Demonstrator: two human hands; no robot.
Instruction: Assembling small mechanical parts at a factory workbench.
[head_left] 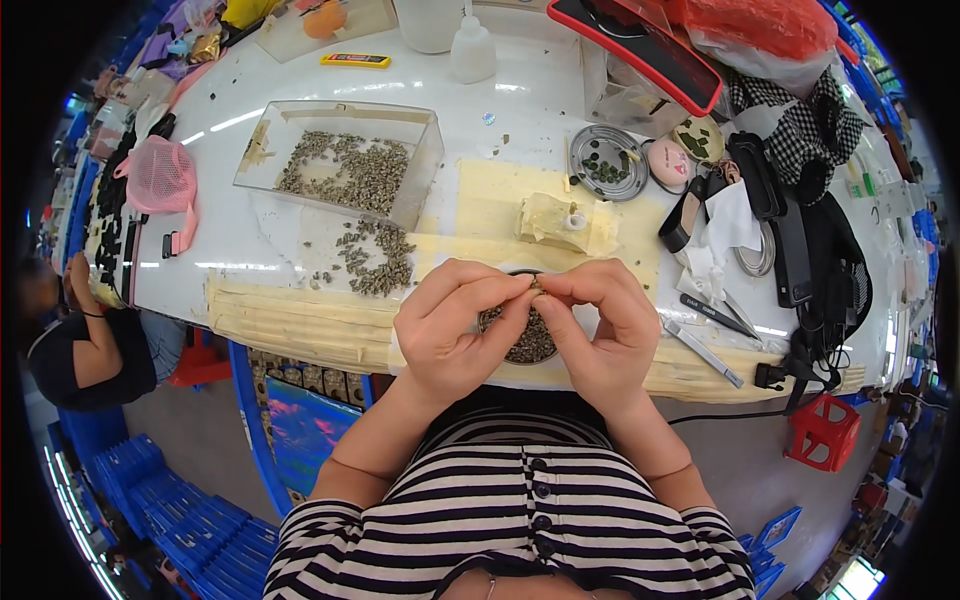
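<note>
My left hand and my right hand meet fingertip to fingertip near the table's front edge. Each is closed in a pinch on a tiny grey-brown part, mostly covered by the fingertips. Under them is a round dish filled with similar small pieces, its rim partly hidden by my hands. Just beyond stands a tape-wrapped block with a small white peg. Left of it, loose grey-brown pieces lie beside a clear rectangular box that holds many more.
A round clear tray holds dark green pieces. Tweezers and a craft knife lie to the right. Farther back are a white squeeze bottle and a red-cased phone. Another person sits at the left.
</note>
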